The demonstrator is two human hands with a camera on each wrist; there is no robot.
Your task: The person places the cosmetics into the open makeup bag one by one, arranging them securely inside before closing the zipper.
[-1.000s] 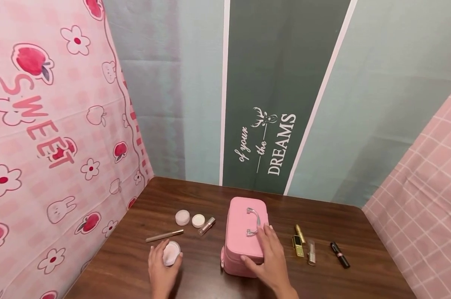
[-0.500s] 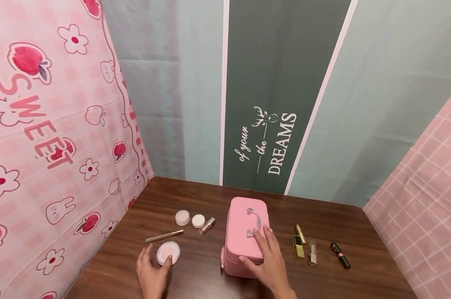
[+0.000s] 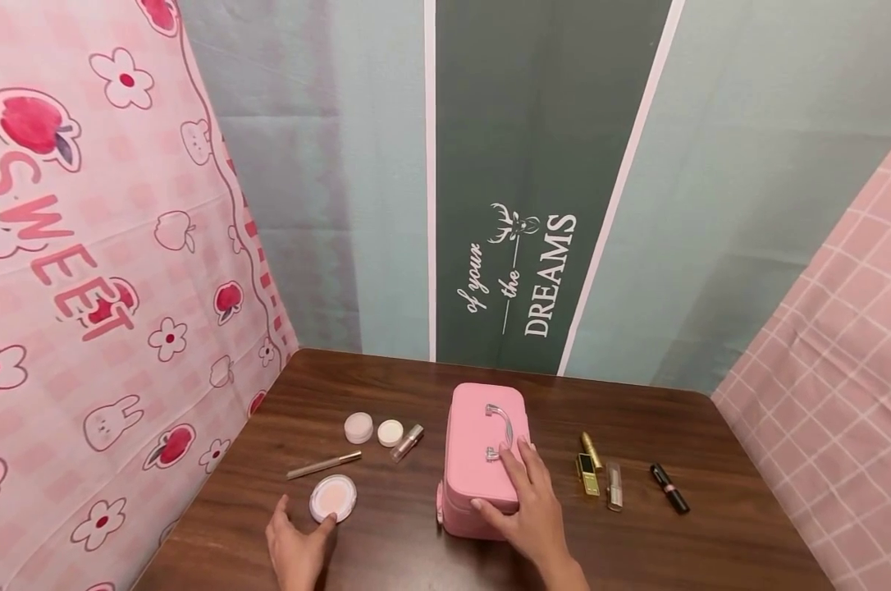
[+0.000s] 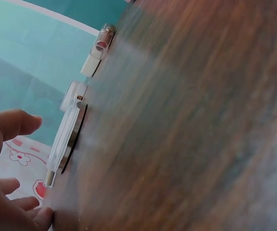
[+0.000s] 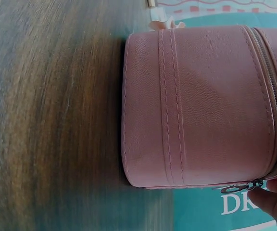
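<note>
Well, the right hand (image 3: 537,513) touches a boxy (leathery) case (image 3: 477,464).

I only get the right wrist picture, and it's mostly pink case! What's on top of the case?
Observer: The pink case has a silver handle on its lid.
Operator: Ooh! Where's the other hand?
Observer: The left hand is beside a round compact, not gripping it.
Operator: And what's the very last thing on the table, over on the right?
Observer: A black tube lies farthest right on the table.
</note>
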